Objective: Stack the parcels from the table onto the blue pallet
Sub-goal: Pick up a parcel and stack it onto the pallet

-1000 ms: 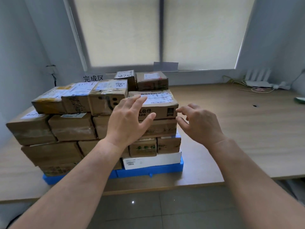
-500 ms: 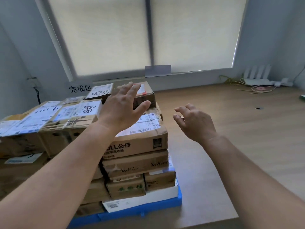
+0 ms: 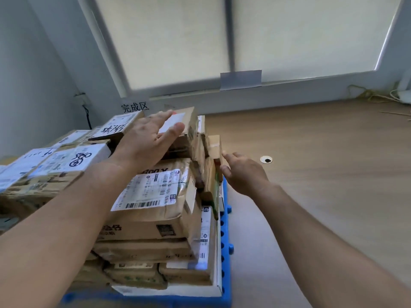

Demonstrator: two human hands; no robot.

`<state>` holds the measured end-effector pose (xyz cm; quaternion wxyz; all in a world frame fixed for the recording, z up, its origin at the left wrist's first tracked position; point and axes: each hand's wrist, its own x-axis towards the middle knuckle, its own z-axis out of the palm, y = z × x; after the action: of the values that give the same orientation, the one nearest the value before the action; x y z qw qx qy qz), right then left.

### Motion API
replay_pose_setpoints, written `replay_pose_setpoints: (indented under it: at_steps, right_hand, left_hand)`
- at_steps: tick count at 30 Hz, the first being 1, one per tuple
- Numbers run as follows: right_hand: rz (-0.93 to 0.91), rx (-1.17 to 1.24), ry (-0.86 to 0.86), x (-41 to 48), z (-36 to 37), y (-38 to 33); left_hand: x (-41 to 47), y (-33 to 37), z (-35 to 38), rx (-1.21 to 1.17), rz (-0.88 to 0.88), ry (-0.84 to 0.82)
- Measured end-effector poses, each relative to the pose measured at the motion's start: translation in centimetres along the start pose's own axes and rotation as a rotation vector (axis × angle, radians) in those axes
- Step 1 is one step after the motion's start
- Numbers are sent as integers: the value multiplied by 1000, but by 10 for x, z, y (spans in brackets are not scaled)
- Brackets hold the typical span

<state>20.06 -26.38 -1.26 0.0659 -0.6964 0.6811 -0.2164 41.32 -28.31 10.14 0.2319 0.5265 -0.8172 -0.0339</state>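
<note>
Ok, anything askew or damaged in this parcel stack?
Yes. The big labelled parcel in front is creased and dented along its right edge, and its label is wrinkled. Further back on the right, a small brown parcel seems to jut out past its neighbours, just by the right hand.

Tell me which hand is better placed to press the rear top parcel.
The left hand: its straight fingers lie over that top parcel. The right hand is lower, at the right side of the stack.
</note>
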Motion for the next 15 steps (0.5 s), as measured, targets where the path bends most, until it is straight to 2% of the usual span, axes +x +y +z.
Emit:
replay_pose_setpoints:
  at_steps: [6, 15]
  right_hand:
    - [-64, 103, -109, 38, 16, 30]
    - [-69, 491, -83, 140, 10, 55]
  left_hand:
    - [3, 0, 12, 101, -130, -48]
    - [15, 14, 25, 155, -202, 43]
